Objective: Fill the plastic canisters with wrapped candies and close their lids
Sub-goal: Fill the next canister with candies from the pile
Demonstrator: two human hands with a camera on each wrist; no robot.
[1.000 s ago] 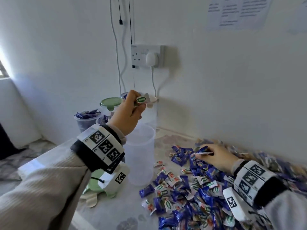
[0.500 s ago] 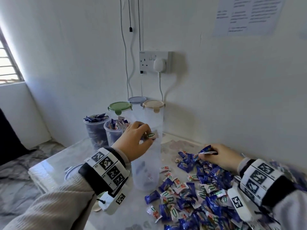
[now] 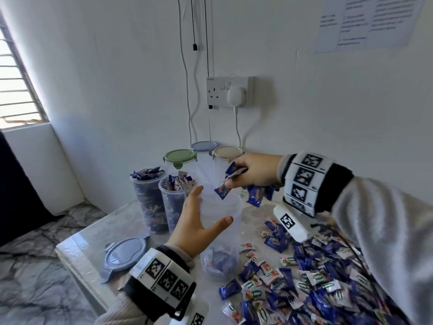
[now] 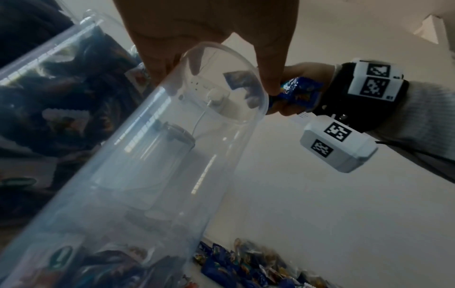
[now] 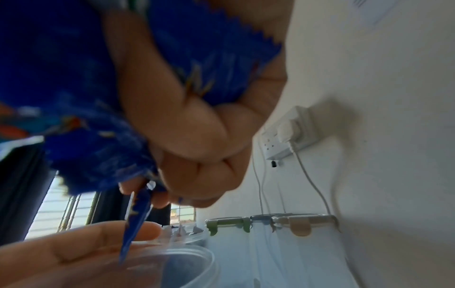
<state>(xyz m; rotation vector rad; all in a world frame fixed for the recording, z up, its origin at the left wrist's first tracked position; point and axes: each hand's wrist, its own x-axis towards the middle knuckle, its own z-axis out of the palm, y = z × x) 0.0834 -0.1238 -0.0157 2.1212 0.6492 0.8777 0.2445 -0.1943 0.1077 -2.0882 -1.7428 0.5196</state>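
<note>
A tall clear canister (image 3: 222,242) stands open on the table with a few candies at its bottom. My left hand (image 3: 199,221) rests against its left side, fingers straight and thumb spread across the front. My right hand (image 3: 236,179) hovers over the canister's mouth and grips several blue wrapped candies (image 3: 256,195); one hangs at the rim. The left wrist view shows the canister (image 4: 147,175) and the right hand (image 4: 307,72) with the candies (image 4: 300,91). In the right wrist view, candies (image 5: 98,146) fill my right hand (image 5: 197,146) above the left hand (image 5: 74,253). A candy pile (image 3: 304,277) covers the table's right.
Two open canisters (image 3: 150,198) (image 3: 173,205) full of candies stand left of my left hand. Behind them are three lidded canisters: green (image 3: 180,157), blue-grey (image 3: 203,146), beige (image 3: 227,152). A loose blue-grey lid (image 3: 124,254) lies near the table's left edge. A wall socket (image 3: 229,92) with cables hangs above.
My left hand dropped its white candy and moved down to the canister's side. My right hand left the pile with a handful of blue candies and rose over the canister's mouth.
</note>
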